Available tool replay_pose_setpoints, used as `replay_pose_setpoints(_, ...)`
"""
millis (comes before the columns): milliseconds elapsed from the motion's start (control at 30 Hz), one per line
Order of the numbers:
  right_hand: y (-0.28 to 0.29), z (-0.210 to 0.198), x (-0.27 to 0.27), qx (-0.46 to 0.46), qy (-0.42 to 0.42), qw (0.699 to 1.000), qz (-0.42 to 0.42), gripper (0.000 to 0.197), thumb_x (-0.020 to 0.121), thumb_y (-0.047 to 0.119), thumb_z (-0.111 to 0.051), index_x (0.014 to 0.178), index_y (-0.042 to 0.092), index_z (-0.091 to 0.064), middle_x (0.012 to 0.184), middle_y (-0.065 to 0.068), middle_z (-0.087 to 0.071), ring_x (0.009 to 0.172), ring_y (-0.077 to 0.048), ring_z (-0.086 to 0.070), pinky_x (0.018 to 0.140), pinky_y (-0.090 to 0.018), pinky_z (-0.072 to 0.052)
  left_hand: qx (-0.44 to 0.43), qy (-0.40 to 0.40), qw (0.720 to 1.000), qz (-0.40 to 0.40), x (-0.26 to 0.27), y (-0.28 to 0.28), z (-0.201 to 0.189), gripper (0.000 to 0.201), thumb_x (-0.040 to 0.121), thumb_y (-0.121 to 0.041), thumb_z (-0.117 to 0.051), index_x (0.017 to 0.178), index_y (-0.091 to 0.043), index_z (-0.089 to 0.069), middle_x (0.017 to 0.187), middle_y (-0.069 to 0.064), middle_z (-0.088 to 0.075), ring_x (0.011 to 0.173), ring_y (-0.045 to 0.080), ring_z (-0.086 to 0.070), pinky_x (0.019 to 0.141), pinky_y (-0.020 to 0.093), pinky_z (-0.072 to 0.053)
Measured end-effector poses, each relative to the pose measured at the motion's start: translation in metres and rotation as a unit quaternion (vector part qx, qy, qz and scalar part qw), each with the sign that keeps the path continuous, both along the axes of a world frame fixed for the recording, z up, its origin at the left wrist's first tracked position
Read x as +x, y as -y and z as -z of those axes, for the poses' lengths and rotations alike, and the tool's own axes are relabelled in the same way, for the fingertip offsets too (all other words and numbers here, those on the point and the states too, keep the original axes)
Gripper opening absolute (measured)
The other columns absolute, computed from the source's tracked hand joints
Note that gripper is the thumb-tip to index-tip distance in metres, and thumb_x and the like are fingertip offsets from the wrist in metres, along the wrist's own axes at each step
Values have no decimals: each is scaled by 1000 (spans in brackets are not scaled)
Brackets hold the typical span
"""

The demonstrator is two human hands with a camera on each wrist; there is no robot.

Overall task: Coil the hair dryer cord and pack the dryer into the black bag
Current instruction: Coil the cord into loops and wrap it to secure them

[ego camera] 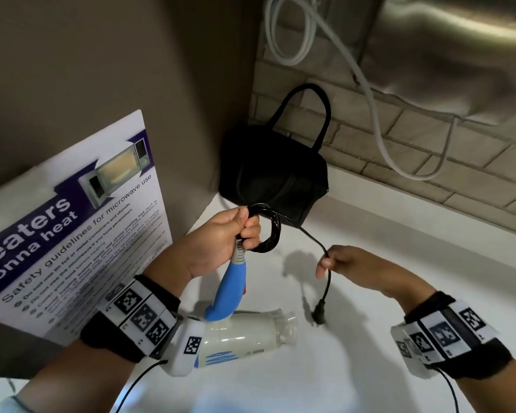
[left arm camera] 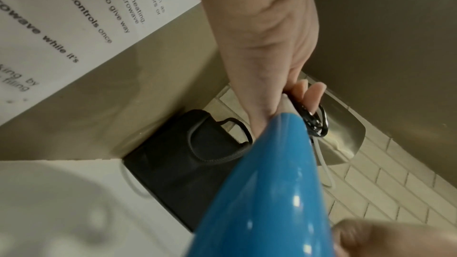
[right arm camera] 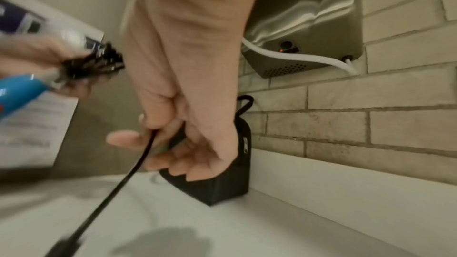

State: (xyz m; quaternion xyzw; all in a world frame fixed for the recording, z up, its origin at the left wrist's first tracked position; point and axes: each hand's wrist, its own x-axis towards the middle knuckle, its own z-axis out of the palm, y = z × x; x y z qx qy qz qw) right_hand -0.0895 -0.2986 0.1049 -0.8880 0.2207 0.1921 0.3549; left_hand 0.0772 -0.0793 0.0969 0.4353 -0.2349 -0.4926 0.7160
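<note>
The hair dryer has a white body and a blue handle; its body lies low over the white counter. My left hand grips the top of the handle together with several black cord loops. From the coil the cord runs right to my right hand, which pinches it between thumb and forefinger. The plug dangles below that hand. The black bag stands in the back corner with its handles up. In the left wrist view the blue handle fills the foreground.
A laminated microwave safety sign leans against the left wall. A steel wall-mounted dispenser with white hoses hangs over the tiled back wall. White counter stretches to the right of the bag.
</note>
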Motion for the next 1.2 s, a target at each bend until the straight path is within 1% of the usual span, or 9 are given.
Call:
replay_pose_setpoints(100,15,24,-8,-115,-52,992,3,34,99,24,-42,82,21,-72,96,-4,-62,95,-22,-60,81,-28,-44,13,24,999,-17,-3,0,-4,35,105,-20,-28,73,-13,-38,73,-2,-49,55,8,-47,59,16,-46)
replay_pose_setpoints(167,23,36,-8,-99,-32,991,86,31,94,16,-45,73,21,-66,89,-6,-68,91,-26,-65,82,-33,-50,19,40,999,-19,-5,2,-5,38,105,-20,-21,72,-13,-39,79,0,-46,58,7,-52,62,16,-47)
replay_pose_setpoints(267,25,41,1,23,93,973,209,30,96,10,-46,72,15,-64,86,-12,-69,89,-32,-68,94,-42,-51,26,57,998,-12,-7,5,-3,36,105,-25,-25,74,-14,-39,80,1,-41,67,6,-55,66,17,-48)
replay_pose_setpoints(433,-3,17,30,332,254,868,266,20,98,7,-44,91,6,-63,85,-11,-63,80,-18,-63,82,-22,-57,53,68,996,-17,-12,13,-5,35,104,-25,-27,74,-15,-40,79,-1,-43,75,7,-52,72,19,-45)
replay_pose_setpoints(733,-30,-12,58,458,280,796,279,21,97,3,-46,89,8,-64,75,-1,-73,67,-7,-68,71,-16,-57,99,105,986,-79,-18,18,-5,35,106,-24,-28,77,-15,-45,79,-4,-43,77,9,-46,77,22,-39)
replay_pose_setpoints(900,-39,-10,61,462,235,815,260,23,96,0,-44,92,8,-66,73,1,-71,68,-6,-67,68,-16,-57,127,126,980,-83,-26,23,-3,31,104,-31,-32,99,-11,-56,106,19,-57,98,19,-54,104,43,-41)
replay_pose_setpoints(967,-45,-8,63,444,230,825,263,26,95,-5,-43,95,6,-66,74,-1,-72,69,-8,-68,66,-16,-56,148,155,972,-97,-30,27,-2,30,105,-30,-30,95,-19,-57,130,24,-50,106,16,-57,105,35,-44)
replay_pose_setpoints(1067,-50,-8,63,435,230,829,266,29,93,-10,-42,95,5,-66,72,-2,-73,66,-9,-69,63,-16,-56,168,180,961,-127,-31,30,0,25,105,-28,-32,90,-29,-52,135,19,-49,89,-2,-61,82,10,-47)
replay_pose_setpoints(1200,-54,-15,62,448,188,834,260,21,96,2,-46,91,7,-65,71,-1,-71,64,-7,-67,60,-16,-56,182,205,955,-115,-33,29,2,28,105,-31,-30,88,-30,-53,135,17,-49,111,14,-54,101,27,-41)
